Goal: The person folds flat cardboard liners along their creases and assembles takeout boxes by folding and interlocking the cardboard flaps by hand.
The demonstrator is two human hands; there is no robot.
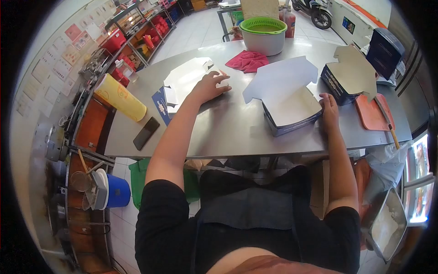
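Observation:
My left hand [212,87] reaches over the right edge of a partly folded cardboard box [182,84], white inside with a dark blue printed outside. Its fingers are spread and hold nothing; I cannot tell whether they touch the card. An open cardboard food box [292,109] stands before my right side, its white lid tilted up and back. My right hand [329,109] grips this box at its right wall, fingertips by the rim. Behind that hand is another open blue box [340,84] with its lid raised.
Along the steel table [219,137] are a phone [146,133], a yellow roll [121,97], a pink cloth [247,61] and a white tub with a green strainer [263,36]. At right, a knife [385,114] lies on an orange cutting board [372,119]. A blue bucket [117,191] stands below left.

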